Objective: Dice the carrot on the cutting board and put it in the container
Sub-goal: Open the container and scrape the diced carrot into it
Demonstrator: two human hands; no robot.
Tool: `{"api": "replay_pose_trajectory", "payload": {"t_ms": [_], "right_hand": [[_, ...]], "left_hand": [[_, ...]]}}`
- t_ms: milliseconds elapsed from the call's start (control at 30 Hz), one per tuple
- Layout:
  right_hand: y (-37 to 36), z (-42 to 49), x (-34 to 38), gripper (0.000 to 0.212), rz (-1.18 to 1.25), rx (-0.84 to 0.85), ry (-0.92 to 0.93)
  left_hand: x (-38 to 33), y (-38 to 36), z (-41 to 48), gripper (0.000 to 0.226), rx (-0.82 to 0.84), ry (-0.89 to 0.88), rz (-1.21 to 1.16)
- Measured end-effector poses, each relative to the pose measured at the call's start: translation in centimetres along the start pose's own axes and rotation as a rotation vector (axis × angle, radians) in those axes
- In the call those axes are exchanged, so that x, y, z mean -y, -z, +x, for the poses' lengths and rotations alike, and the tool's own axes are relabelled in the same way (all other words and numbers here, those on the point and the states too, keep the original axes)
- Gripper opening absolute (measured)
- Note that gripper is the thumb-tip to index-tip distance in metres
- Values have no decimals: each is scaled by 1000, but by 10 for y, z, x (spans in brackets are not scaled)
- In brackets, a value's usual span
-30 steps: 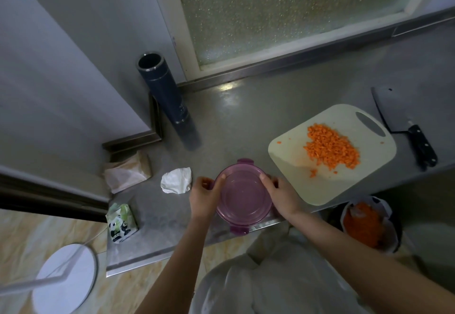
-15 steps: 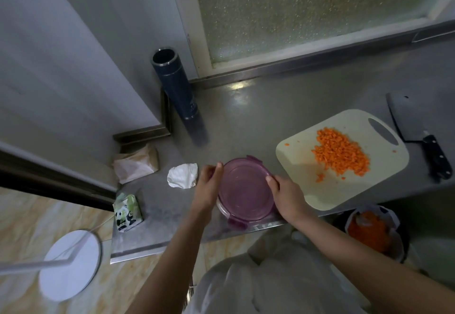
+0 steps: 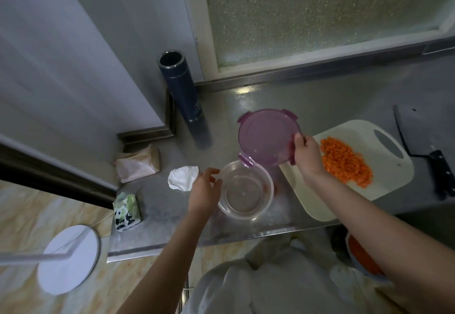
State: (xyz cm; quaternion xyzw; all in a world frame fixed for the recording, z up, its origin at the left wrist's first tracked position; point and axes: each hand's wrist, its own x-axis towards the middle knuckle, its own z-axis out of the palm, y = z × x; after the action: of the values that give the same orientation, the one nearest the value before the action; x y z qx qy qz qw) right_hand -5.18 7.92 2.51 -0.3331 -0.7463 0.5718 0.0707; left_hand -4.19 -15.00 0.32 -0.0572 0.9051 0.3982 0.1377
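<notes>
Your R grip (image 3: 307,156) pinched purple lid (image 3: 266,136) at 3 o'clock edge; L grip (image 3: 205,190) held container (image 3: 246,190) rim at 9 o'clock. Diced carrot (image 3: 344,161) lay on cutting board (image 3: 320,202), 2 o'clock of container.

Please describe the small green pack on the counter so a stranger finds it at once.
Find the steel counter. On its near left corner, nearer than the crumpled white tissue, lies the small pack. Only it shows a black-and-white panda on green.
</notes>
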Motion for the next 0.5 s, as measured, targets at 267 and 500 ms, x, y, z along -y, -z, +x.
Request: {"api": "replay_pose_trajectory", "payload": {"t_ms": [267,500], "right_hand": [[-28,36,6,26,-24,128,-236],[-13,31,12,38,-284,286,-78]], "left_hand": [[-6,-4,-1,22,-39,-47,41],[-11,-2,-1,29,-41,-46,163]]}}
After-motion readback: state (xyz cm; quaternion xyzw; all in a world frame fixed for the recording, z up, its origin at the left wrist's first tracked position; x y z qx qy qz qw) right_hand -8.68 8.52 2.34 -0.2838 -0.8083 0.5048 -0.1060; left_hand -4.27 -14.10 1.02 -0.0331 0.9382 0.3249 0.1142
